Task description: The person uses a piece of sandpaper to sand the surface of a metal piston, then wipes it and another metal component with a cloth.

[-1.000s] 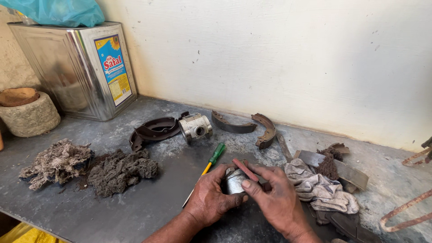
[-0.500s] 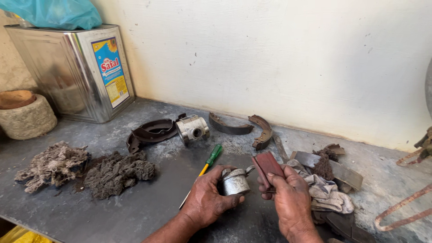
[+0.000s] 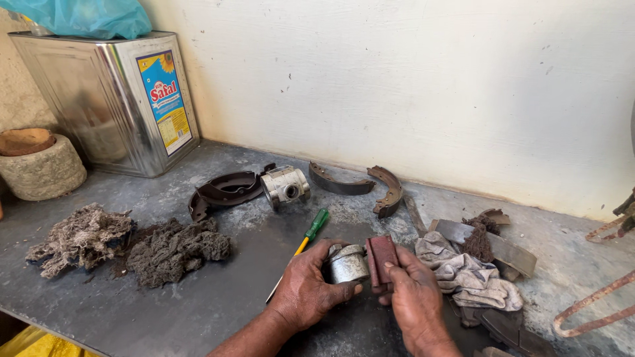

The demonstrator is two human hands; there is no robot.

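The left hand [image 3: 307, 291] is wrapped around a small metal piston [image 3: 348, 264], holding it on its side just above the dark surface [image 3: 198, 311] near the front edge. The right hand [image 3: 413, 301] pinches a folded reddish piece of sandpaper [image 3: 382, 258] and presses it against the end of the piston. A green-handled screwdriver [image 3: 305, 244] lies just behind the left hand. Further back sit a metal brake cylinder [image 3: 286, 187], a dark curved plate [image 3: 225, 190] and two worn brake shoes [image 3: 360, 185]. Clumps of grimy cotton waste [image 3: 126, 241] lie to the left, a dirty rag [image 3: 469, 277] to the right, and a large square tin can [image 3: 109, 99] stands in the corner
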